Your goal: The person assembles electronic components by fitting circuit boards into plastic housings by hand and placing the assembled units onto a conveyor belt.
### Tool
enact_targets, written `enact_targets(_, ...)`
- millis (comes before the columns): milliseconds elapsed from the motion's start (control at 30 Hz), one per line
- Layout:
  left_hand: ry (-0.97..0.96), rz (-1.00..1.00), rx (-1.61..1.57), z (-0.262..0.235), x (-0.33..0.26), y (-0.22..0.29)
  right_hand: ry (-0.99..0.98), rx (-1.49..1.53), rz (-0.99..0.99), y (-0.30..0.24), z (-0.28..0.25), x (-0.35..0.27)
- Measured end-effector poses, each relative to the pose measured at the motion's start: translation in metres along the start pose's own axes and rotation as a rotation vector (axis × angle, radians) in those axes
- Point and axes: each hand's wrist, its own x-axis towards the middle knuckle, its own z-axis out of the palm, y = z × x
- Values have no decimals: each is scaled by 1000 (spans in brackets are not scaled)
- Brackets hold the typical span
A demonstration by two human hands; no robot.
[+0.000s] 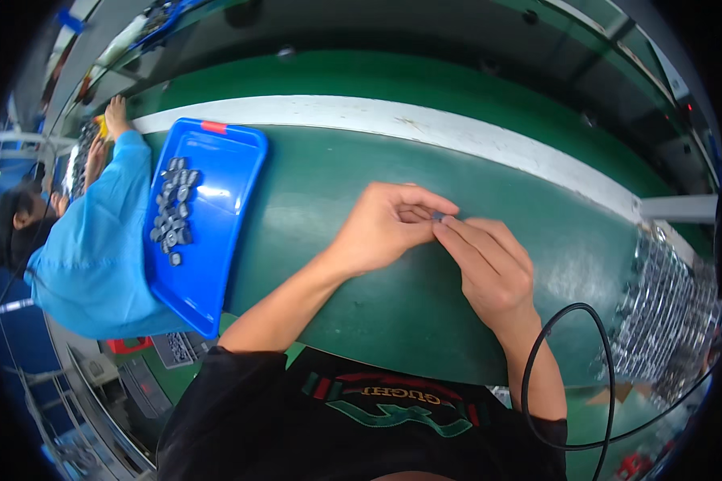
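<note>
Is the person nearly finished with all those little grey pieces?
Hard to say. A small pile of grey parts lies in the blue tray; whether those are finished, I cannot tell. The left hand and right hand pinch one tiny part together. The stack of silvery trays at right is untouched.

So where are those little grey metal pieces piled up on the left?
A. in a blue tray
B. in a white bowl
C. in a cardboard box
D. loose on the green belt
A: the small grey parts lie in a heap inside the blue tray, which sits on the green surface.
</note>
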Motion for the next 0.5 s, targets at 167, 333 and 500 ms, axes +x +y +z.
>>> enact_targets(167, 75, 163, 187, 1, 1, 1, 23, 65, 159, -8, 1, 4)
enact_targets(333, 23, 233, 133, -3, -9, 11, 57, 178, 333, -17, -2, 8)
enact_targets(500, -34, 293, -199, -14, -13, 22, 77, 921, 818, -21, 1, 24)
